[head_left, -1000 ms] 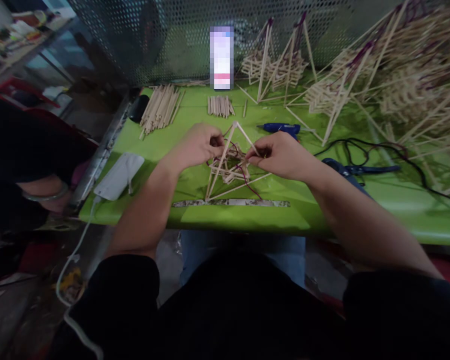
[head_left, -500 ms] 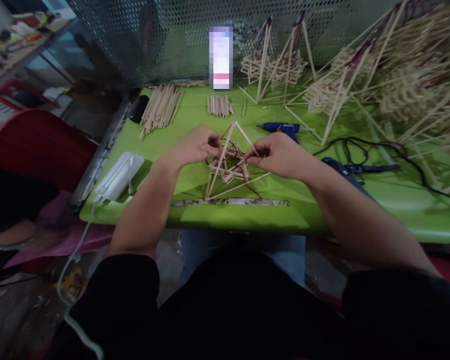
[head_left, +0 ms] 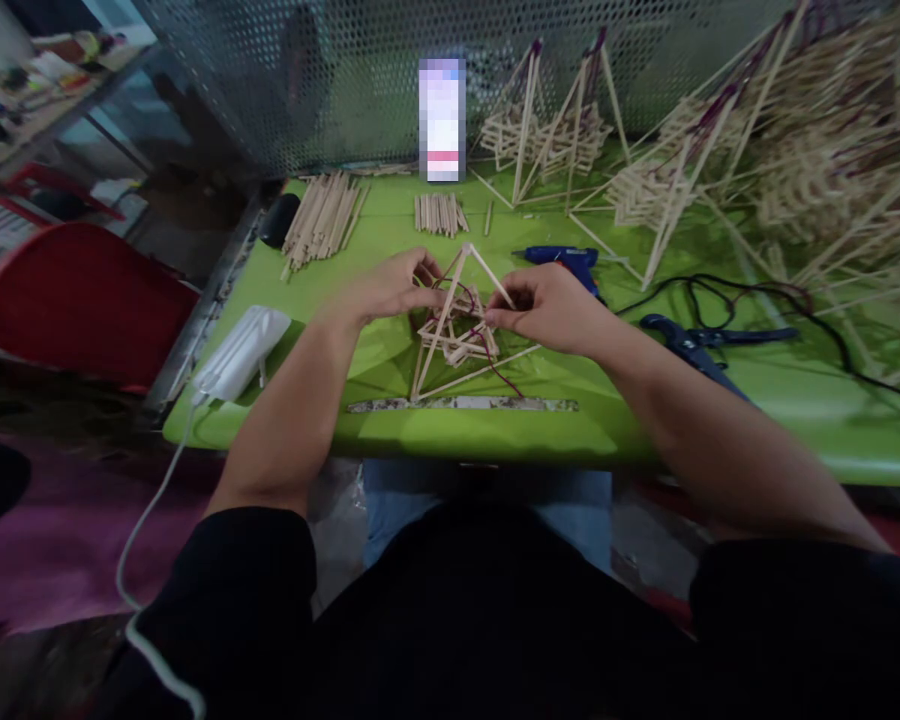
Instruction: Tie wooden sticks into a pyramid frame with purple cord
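Observation:
A small frame of wooden sticks [head_left: 439, 335] with a peaked top and dark red string stands on the green table near its front edge. My left hand [head_left: 409, 285] reaches in from the left, fingers bent around the stacked inner sticks, thumb against them. On the right side, my right hand [head_left: 529, 300] pinches at the inner part beside the slanted stick; what lies between its fingertips is too small to make out. Behind the frame is a short row of cut sticks [head_left: 439, 214]. A blue glue gun [head_left: 566, 258] lies just beyond my right hand.
Longer sticks [head_left: 322, 220] lie at the back left, above a white power strip [head_left: 244, 350]. A phone [head_left: 442, 120] leans on the mesh panel. Finished-looking stick frames [head_left: 645, 190] crowd the right, with a blue-handled cutter [head_left: 690, 345] and black cable before them. A red chair [head_left: 82, 305] stands left.
My left fingers have spread slightly at the inner sticks. My right hand has shifted a little to the left. The person's arm at the far left has mostly left view.

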`<action>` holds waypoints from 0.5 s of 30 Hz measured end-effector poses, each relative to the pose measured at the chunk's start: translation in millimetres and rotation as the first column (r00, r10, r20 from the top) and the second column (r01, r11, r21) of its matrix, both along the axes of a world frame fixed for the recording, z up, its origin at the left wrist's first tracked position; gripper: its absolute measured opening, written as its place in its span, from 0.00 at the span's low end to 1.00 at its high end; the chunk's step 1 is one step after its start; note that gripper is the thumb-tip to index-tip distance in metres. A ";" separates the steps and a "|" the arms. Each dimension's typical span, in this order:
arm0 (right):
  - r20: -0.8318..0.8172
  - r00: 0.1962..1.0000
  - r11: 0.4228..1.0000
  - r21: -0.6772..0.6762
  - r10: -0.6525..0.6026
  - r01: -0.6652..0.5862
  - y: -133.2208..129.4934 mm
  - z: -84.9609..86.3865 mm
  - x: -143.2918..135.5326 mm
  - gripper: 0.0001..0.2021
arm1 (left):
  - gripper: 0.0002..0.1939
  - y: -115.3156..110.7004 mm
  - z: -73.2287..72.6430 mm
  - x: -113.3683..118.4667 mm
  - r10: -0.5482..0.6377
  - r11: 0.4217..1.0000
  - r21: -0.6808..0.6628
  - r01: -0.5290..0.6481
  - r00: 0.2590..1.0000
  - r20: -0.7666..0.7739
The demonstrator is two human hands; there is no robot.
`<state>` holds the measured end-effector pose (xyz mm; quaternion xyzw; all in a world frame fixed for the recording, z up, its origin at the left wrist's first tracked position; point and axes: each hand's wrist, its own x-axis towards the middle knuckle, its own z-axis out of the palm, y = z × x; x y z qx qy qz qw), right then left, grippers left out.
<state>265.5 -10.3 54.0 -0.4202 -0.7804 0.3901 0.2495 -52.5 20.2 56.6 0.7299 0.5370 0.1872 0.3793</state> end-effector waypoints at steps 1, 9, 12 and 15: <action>-0.003 1.000 1.000 0.003 -0.004 0.004 0.3 -0.9 -0.6 0.16 | 0.33 0.9 -1.1 -0.3 0.010 0.999 -0.031 -0.010 1.000 0.007; -0.025 0.999 0.999 0.020 -0.039 0.040 -2.0 -3.7 -6.1 0.15 | 0.33 7.1 -13.2 -3.2 0.010 0.996 -0.087 -0.005 0.998 0.055; -0.013 0.998 0.998 0.025 -0.055 0.055 -3.6 -2.6 -7.1 0.12 | 0.34 9.8 -17.8 -5.2 -0.004 0.996 -0.086 0.012 0.996 0.085; 0.014 0.998 0.997 0.035 -0.064 0.063 -4.9 -1.0 -7.7 0.10 | 0.31 10.4 -19.1 -5.5 -0.018 0.995 -0.096 0.028 0.994 0.110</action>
